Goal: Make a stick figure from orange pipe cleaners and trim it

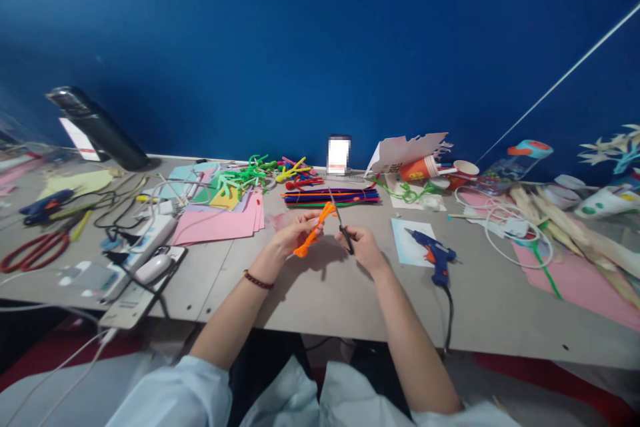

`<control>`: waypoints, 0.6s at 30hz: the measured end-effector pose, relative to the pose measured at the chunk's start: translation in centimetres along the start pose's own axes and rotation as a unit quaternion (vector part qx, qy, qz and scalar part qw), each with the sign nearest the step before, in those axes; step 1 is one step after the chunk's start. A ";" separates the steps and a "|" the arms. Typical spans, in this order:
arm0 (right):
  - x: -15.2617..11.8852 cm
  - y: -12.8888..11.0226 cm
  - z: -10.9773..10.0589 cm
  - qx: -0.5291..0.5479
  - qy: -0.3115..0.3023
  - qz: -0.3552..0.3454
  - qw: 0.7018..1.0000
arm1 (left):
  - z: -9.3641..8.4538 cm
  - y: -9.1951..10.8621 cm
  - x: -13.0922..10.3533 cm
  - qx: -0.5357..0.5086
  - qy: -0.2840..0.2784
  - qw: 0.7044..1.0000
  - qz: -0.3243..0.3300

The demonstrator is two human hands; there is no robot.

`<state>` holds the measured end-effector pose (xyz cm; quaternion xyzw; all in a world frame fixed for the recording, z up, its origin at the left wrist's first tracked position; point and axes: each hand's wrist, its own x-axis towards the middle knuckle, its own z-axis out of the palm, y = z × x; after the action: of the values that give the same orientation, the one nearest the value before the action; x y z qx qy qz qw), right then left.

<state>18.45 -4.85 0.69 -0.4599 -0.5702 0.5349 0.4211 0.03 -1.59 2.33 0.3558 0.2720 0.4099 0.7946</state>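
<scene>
My left hand [296,235] pinches an orange pipe cleaner piece [314,235], bent and twisted into a short bundle. In my right hand [364,247] is a pair of dark-handled scissors [342,223], its blades pointing up and away from me beside the orange piece. Whether the blades touch it I cannot make out. Both hands are above the grey table [320,300]. Just beyond them lies a bundle of purple, red and blue pipe cleaners [331,197].
A blue glue gun [434,255] lies on pale paper to the right. Pink paper sheets [217,223] and green bent pipe cleaners [245,175] are at left. A power strip [145,253], cables and red-handled scissors [35,250] sit farther left. A phone [339,155] stands against the blue wall.
</scene>
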 end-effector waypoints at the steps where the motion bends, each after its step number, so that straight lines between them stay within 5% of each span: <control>1: 0.0 -0.1 0.0 0.004 0.003 0.000 1.000 | 0.0 0.0 0.0 -0.002 0.000 1.000 0.002; 10: 0.4 -0.6 -0.1 -0.002 0.041 0.007 0.999 | -0.3 -0.4 0.4 -0.003 0.023 0.999 0.033; 18: 0.9 0.8 -0.3 -0.275 0.179 0.006 0.945 | 0.3 -0.6 0.4 0.134 0.120 0.978 0.109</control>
<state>18.56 -3.95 -0.11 -0.6490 -0.6076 0.2689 0.3705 0.73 -1.63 2.01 0.4349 0.3776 0.4932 0.6519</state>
